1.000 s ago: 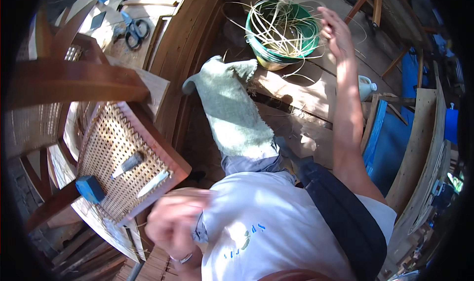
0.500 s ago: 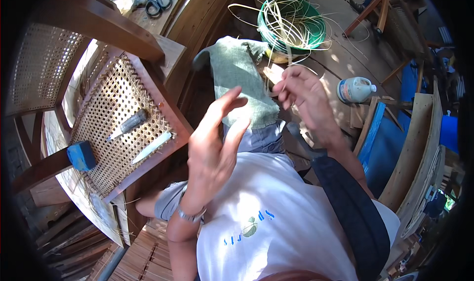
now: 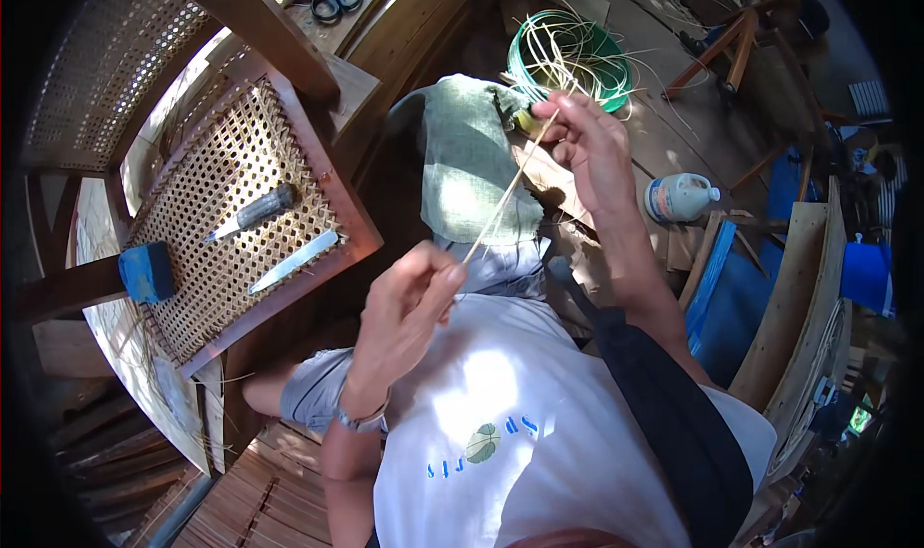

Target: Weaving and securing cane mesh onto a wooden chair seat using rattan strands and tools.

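Note:
A thin pale cane strand (image 3: 510, 187) runs slantwise between my hands, above my lap. My left hand (image 3: 399, 307) pinches its lower end between thumb and fingers. Farther off to the right, my right hand (image 3: 599, 153) is closed on the upper end. Beneath the strand, a grey-green cloth (image 3: 462, 153) lies over my leg. To the left is a chair seat of woven cane (image 3: 217, 182) in a wooden frame. A knife with a dark handle (image 3: 265, 208) and a flat pointed pale blade (image 3: 294, 262) rest on the weave.
Beyond my right hand stands a green basket (image 3: 616, 52) full of loose cane strands. A white jug (image 3: 681, 198) is on the plank floor at right. Scissors (image 3: 337, 0) lie on a board at the far left. A blue block (image 3: 147, 271) sits by the chair seat's edge.
My left hand, spread apart before, has closed on the cane strand and moved slightly lower. The right hand has moved up and away, and the strand now stretches between both hands.

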Demonstrator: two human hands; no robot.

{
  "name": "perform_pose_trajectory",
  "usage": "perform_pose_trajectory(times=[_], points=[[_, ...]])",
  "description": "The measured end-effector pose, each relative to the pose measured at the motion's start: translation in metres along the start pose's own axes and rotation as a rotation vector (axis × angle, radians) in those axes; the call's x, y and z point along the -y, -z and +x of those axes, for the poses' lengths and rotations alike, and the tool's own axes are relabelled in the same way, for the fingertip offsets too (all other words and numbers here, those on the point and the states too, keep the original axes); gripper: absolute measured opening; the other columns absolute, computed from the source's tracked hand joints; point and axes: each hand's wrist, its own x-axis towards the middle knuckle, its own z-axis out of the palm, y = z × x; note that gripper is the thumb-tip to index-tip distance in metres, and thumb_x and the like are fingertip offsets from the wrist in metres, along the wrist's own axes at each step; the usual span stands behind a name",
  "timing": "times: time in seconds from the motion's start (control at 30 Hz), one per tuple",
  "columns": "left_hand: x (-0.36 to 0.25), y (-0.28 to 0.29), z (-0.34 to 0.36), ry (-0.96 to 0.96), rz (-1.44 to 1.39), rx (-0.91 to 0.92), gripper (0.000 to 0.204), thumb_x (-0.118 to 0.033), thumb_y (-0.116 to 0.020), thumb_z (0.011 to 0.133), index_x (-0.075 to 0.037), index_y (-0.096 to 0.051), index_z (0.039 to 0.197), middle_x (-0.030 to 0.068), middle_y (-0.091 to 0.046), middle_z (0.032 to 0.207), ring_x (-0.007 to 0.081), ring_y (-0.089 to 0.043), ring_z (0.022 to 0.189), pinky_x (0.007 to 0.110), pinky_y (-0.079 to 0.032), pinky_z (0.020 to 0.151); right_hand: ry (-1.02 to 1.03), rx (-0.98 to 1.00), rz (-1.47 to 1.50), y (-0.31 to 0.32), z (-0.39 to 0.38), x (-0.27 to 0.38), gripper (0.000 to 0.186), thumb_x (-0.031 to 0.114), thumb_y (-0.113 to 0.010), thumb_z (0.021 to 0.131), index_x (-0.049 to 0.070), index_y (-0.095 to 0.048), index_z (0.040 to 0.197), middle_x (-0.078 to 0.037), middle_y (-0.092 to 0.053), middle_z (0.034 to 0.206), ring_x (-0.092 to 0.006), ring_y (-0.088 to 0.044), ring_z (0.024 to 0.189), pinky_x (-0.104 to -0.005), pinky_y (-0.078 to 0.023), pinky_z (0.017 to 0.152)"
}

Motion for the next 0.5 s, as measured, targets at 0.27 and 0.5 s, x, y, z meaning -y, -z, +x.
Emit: perform_pose_trajectory(times=[0.27,0.5], points=[[0.033,0.073,-0.067,-0.006,-0.043,-0.292,0.016,-0.011,-0.060,0.098,0.004,-0.066,0.096,0.0033,-0.064,0.080,0.0033,-0.047,0.058,0.020,-0.044,0.055,0.083,-0.027,-0.003,0.029,0.042,-0.013,0.034,0.014,-0.061,0.098,-0.004,-0.055,0.126,-0.017,-0.069,0.110,-0.0136,-0.069,0.084,-0.0232,-0.058,0.070],[0.078,0.103,-0.093,-0.004,0.035,-0.215,0.012,-0.006,-0.064,0.094,0.003,-0.070,0.099,0.0081,-0.068,0.095,0.0156,-0.063,0.091,0.029,-0.049,0.085,0.191,-0.115,0.033,0.063,0.077,0.003,0.032,0.009,-0.062,0.096,-0.003,-0.057,0.125,-0.017,-0.068,0.113,-0.0157,-0.068,0.089,-0.0270,-0.058,0.079]])
